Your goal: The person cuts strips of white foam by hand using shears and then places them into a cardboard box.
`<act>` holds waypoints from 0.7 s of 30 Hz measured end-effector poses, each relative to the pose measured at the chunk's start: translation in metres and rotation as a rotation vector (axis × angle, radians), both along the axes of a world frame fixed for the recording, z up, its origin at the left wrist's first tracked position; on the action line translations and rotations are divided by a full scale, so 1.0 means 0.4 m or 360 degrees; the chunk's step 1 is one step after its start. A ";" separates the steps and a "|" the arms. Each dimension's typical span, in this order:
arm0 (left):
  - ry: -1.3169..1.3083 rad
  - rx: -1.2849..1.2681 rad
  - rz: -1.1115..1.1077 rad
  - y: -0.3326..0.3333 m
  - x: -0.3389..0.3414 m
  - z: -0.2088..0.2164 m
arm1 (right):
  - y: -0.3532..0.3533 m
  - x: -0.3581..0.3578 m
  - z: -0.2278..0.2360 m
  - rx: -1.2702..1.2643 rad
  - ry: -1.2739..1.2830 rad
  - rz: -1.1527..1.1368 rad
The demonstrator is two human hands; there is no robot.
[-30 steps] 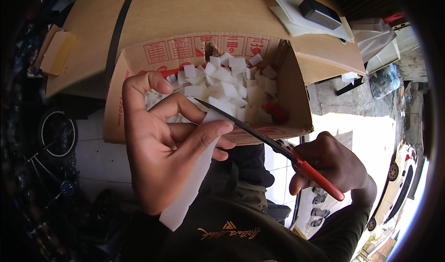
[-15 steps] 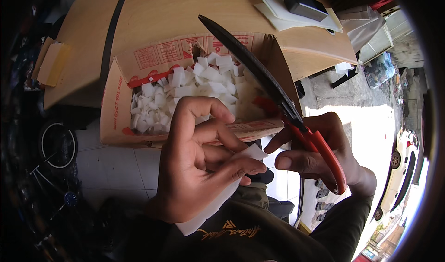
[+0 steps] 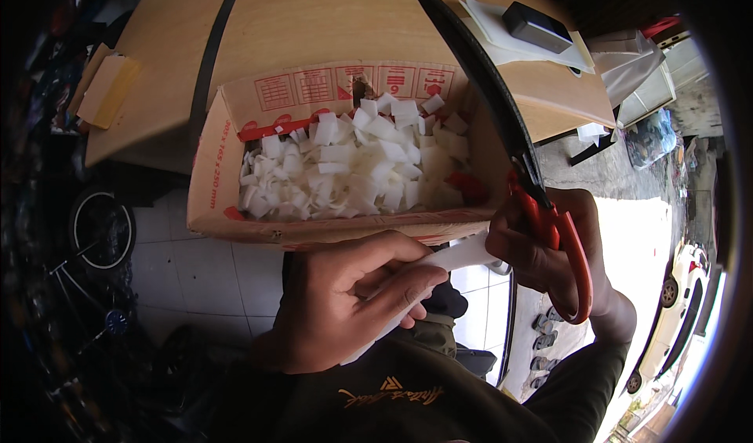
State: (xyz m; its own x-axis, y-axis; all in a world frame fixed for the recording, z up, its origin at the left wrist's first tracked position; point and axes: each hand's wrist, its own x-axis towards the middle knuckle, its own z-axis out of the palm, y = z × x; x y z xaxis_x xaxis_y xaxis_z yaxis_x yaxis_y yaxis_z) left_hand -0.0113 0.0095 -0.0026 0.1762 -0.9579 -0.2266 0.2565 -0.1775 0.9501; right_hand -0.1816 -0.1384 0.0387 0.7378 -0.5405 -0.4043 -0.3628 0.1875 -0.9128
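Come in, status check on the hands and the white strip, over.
Left hand gripping white strip. Right hand holding red-handled scissors, also at the strip's upper end. Scissors hide part of the cardboard box, right side.

Wht strip [image 3: 464, 255] slanted, nr red-hndl blk scissors [image 3: 518, 137] pointing up L.

Dark long-sleeved shirt [image 3: 376, 419], gold lettering [image 3: 427, 397]
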 end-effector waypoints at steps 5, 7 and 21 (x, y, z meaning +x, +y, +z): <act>0.0113 0.0176 0.0635 0.019 0.029 0.013 | -0.005 -0.039 -0.009 -0.0109 -0.0014 0.0192; 0.0091 0.0202 0.0707 0.018 0.035 0.016 | -0.009 -0.059 -0.011 -0.0150 0.0096 0.0317; 0.0069 0.0155 0.0591 -0.004 0.043 0.008 | -0.036 -0.062 -0.004 -0.0471 0.0428 0.0903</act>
